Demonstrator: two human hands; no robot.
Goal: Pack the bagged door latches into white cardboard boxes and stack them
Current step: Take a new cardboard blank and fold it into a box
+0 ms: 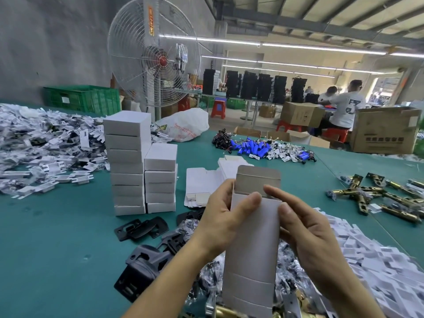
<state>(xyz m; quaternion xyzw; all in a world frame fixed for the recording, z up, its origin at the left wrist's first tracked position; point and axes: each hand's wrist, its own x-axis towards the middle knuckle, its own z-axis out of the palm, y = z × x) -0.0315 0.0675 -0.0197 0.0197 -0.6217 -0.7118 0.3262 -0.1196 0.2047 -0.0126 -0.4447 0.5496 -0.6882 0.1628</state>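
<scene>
I hold a white cardboard box (253, 235) upright in front of me, its top flap standing open. My left hand (223, 216) grips its left side with the thumb across the front near the top. My right hand (305, 223) grips the right side, with a finger reaching over the box's open mouth. Two stacks of closed white boxes (135, 166) stand on the green table (57, 237) to the left. Flat unfolded boxes (202, 187) lie behind my hands. Bagged latches (284, 271) lie in a heap under my wrists, and brass latches (390, 193) lie at the right.
Black metal plates (142, 228) lie near the table's front. Heaps of white paper inserts (41, 148) fill the left side and inserts (371, 255) the lower right. Blue cylinders with wires (254, 148) sit mid-table. A large fan (153, 53), green crate (82, 97), cartons and seated workers (344, 106) are beyond.
</scene>
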